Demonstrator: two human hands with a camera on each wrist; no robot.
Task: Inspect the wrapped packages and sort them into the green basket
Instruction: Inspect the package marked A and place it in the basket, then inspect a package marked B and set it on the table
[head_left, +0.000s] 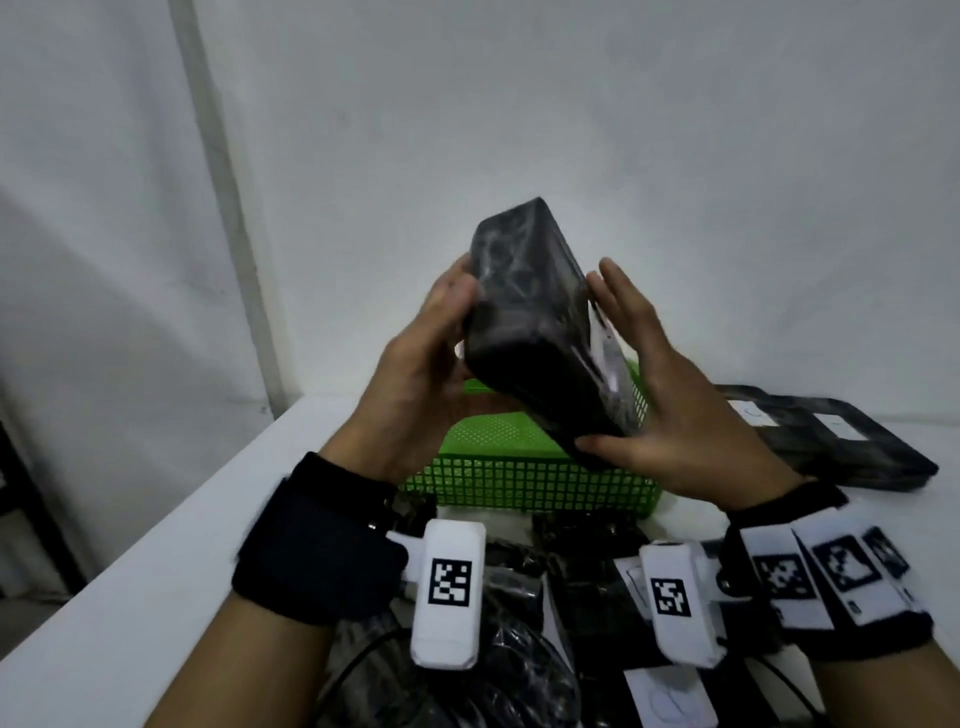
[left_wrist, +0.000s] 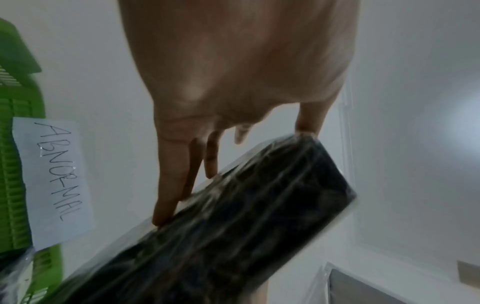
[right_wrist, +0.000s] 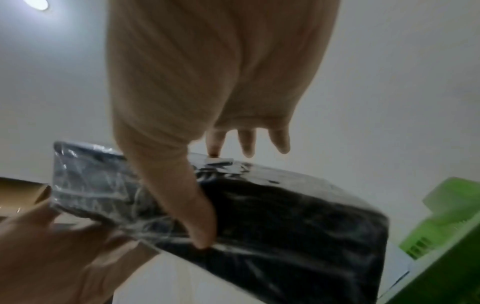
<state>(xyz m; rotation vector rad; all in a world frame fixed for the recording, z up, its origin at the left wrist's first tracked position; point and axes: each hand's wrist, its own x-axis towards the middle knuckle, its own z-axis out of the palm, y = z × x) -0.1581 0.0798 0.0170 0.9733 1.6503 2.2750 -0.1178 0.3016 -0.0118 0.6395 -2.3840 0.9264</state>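
A black package wrapped in clear film is held tilted in the air above the green mesh basket. My left hand grips its left side, thumb on the front face. In the left wrist view the fingers reach onto the package. My right hand holds the right side with fingers straight up along it and the thumb under the lower corner. From the right wrist, the thumb crosses the package. A white label shows on its right face.
A paper tag reading "ABNORMAL" hangs on the basket. More black wrapped packages lie at the right and near me under my wrists. The white table ends at the left; a wall stands behind.
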